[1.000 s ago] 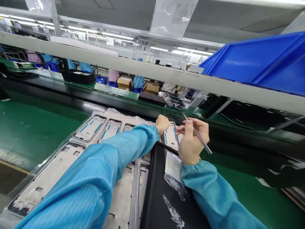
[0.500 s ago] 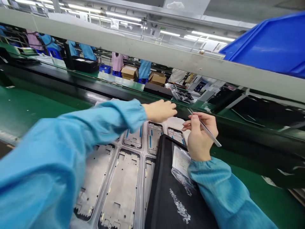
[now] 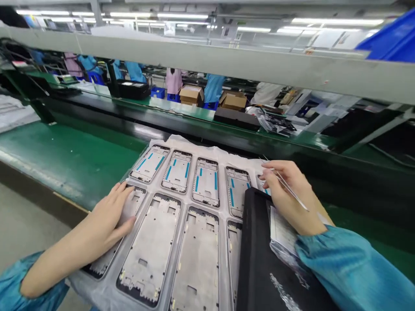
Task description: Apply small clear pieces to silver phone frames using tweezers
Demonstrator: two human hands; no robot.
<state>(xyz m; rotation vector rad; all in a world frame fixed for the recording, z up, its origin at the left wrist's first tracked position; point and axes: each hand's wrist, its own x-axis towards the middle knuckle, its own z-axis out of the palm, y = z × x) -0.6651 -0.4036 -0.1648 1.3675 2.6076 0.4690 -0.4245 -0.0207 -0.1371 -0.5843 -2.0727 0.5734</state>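
Left hand point(image 3: 105, 220) has swung from mid-picture to the lower left, over a metal plate point(image 3: 134, 201), thumb spread, grip unclear; right hand point(image 3: 288, 209) pinches tweezers point(image 3: 292, 191). Probably light and stiff, the plate suits holding by its edges.

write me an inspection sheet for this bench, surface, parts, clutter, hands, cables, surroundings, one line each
Surface: green bench top, extending left of the translucent tray.
Parts: metal phone frames in two rows in the tray; blue strips on those in the far row.
Clutter: black case covering part of the tray's right side; bagged paper on it.
Hands: left hand spread over the leftmost near-row frame, contact unclear; right hand holding tweezers.
Cables: dark cables at the upper left.
Surroundings: cardboard boxes across the line, blue bin upper right.
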